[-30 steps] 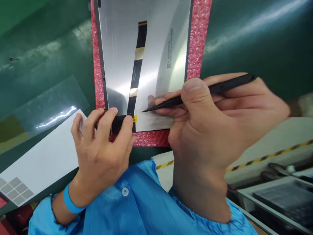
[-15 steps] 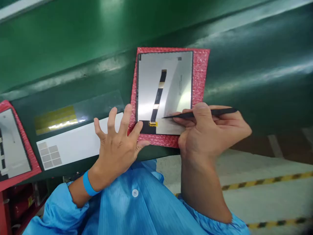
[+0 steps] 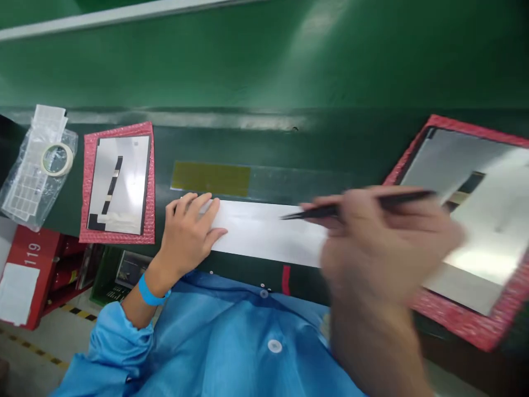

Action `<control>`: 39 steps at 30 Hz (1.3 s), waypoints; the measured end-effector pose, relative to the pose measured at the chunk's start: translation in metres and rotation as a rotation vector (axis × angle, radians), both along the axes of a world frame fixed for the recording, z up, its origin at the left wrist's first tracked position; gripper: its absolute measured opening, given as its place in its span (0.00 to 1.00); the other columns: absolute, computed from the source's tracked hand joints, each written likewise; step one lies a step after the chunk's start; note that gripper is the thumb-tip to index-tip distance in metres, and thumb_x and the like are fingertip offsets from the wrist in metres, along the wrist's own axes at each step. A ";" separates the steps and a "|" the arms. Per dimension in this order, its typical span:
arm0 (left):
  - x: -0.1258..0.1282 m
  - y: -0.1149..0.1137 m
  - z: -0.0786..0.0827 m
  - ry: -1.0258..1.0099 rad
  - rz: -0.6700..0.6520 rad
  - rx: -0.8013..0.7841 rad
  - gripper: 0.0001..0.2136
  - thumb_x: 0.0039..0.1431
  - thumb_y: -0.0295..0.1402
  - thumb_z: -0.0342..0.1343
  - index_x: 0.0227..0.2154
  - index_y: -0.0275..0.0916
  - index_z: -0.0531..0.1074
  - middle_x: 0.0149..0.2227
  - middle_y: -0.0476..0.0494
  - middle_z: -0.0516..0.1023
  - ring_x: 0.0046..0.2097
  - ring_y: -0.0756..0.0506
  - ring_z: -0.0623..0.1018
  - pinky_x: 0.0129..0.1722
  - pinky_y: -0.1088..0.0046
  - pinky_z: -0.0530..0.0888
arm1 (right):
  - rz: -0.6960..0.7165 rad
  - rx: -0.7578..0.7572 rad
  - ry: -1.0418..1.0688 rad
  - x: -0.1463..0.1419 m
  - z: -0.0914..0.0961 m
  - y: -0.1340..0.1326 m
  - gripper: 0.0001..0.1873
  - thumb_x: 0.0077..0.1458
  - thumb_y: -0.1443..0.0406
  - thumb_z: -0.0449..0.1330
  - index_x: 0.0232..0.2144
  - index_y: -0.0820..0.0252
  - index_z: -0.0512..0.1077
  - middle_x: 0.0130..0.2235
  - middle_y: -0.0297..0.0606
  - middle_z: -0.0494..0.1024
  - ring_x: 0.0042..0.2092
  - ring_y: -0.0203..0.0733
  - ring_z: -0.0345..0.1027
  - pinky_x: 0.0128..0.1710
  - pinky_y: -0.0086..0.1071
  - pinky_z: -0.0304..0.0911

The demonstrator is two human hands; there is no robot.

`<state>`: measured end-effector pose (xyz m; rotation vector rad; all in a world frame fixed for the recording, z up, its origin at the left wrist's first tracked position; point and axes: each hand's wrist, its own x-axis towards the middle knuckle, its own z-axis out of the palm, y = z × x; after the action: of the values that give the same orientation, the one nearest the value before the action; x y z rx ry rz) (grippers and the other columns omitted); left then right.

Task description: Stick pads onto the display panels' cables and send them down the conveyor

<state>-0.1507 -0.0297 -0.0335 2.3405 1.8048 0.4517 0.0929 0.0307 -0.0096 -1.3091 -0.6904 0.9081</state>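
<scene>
My left hand (image 3: 188,234) lies flat with its fingers stretched out over the left end of a long white sheet (image 3: 256,229), covering the corner there. Black pointed tweezers (image 3: 384,201) are held by my right hand (image 3: 384,242), which is blurred by motion. Their tip points left above the sheet's right part. Beyond the sheet lies a clear strip with amber yellow film (image 3: 210,178) on its left half. To the right, partly behind my right hand, a display panel (image 3: 504,193) with a black flex cable rests on pink bubble wrap (image 3: 458,322).
Left of my hand, another display panel (image 3: 128,193) lies on pink bubble wrap. Farther left are a tape roll (image 3: 58,159) and a plastic bag (image 3: 25,182) with label sheets. Below the table edge stand a red cabinet (image 3: 43,253) and a green crate (image 3: 101,281).
The view has swung left. My left hand has moved from the right panel's edge onto the white sheet's left end. My right hand, with the tweezers, has left that panel and is over the sheet.
</scene>
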 end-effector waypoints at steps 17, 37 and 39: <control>-0.017 -0.004 0.006 -0.081 -0.016 -0.063 0.26 0.70 0.43 0.63 0.65 0.38 0.72 0.70 0.26 0.70 0.70 0.26 0.68 0.68 0.40 0.68 | 0.408 -0.087 -0.138 -0.071 -0.022 0.003 0.12 0.56 0.59 0.76 0.31 0.54 0.76 0.30 0.30 0.84 0.32 0.39 0.82 0.31 0.31 0.81; -0.034 0.005 0.013 -0.041 -0.036 -0.011 0.22 0.69 0.40 0.65 0.63 0.43 0.76 0.69 0.29 0.72 0.67 0.24 0.72 0.65 0.37 0.71 | 0.313 0.014 0.158 -0.015 -0.004 0.005 0.21 0.53 0.52 0.79 0.31 0.55 0.74 0.27 0.28 0.83 0.26 0.39 0.79 0.26 0.31 0.80; -0.035 0.011 0.017 -0.036 -0.020 0.039 0.21 0.68 0.39 0.66 0.62 0.48 0.77 0.69 0.32 0.73 0.66 0.21 0.74 0.64 0.33 0.70 | 0.184 0.007 0.100 0.031 0.000 0.003 0.22 0.51 0.52 0.80 0.30 0.56 0.74 0.27 0.29 0.82 0.25 0.39 0.79 0.24 0.31 0.79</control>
<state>-0.1854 -0.0190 -0.0166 2.3582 1.7702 0.5277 0.1235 0.0339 -0.0093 -1.1993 -0.7433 1.1112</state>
